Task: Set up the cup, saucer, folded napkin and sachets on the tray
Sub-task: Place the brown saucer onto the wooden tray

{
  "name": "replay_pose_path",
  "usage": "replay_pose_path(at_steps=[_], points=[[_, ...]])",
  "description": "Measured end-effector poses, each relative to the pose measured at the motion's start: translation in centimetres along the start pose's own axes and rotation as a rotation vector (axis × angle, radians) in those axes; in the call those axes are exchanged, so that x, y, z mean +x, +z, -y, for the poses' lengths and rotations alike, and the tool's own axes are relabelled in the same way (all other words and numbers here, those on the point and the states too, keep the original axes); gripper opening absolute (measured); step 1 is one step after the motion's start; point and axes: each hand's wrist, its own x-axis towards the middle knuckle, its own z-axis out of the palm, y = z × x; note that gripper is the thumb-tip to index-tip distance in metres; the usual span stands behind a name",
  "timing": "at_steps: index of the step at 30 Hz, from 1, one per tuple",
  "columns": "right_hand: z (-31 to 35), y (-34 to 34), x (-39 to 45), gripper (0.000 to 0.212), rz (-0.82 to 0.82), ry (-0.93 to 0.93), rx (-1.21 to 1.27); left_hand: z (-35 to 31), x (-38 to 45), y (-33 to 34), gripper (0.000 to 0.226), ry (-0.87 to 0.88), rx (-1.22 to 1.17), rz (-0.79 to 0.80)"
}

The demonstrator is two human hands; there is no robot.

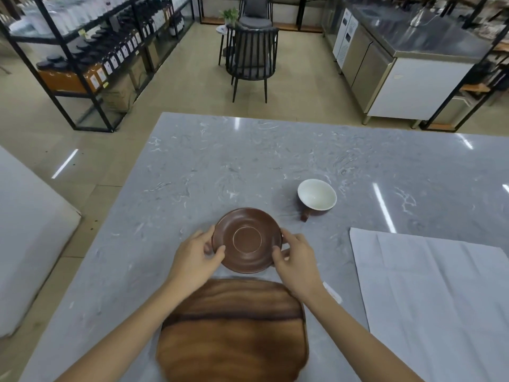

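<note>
A brown saucer (247, 239) is held just beyond the far edge of the wooden tray (234, 332). My left hand (197, 257) grips its left rim and my right hand (296, 257) grips its right rim. The cup (316, 198), brown outside and white inside, stands on the grey marble table further back to the right, its handle pointing toward me. A white napkin (435, 301) lies spread flat on the table at the right. A pale sachet (333, 293) peeks out beside my right forearm, partly hidden.
The grey marble table (220, 161) ends at its left edge with floor beyond. A white block (30, 238) sits to the left. Chairs (252, 55), black shelving (91, 56) and a steel counter (407, 62) stand far behind.
</note>
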Motion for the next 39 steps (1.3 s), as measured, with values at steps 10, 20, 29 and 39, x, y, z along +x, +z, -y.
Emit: replay_pose_path(at_steps=[10, 20, 29, 39], points=[[-0.3, -0.9, -7.5, 0.046, -0.017, 0.030, -0.002, -0.5, -7.5, 0.0, 0.064, 0.063, -0.002, -0.009], [-0.9, 0.2, -13.2, 0.052, 0.023, 0.065, 0.019, 1.2, -12.7, 0.3, 0.067, 0.048, 0.000, 0.041], [-0.9, 1.2, -15.2, 0.052, 0.022, 0.105, -0.001, 2.1, -13.6, 0.2, 0.065, 0.088, 0.124, 0.098], [-1.6, 1.1, -16.2, 0.055, 0.047, 0.102, -0.087, 1.9, -14.7, 0.4, 0.064, 0.142, 0.231, 0.040]])
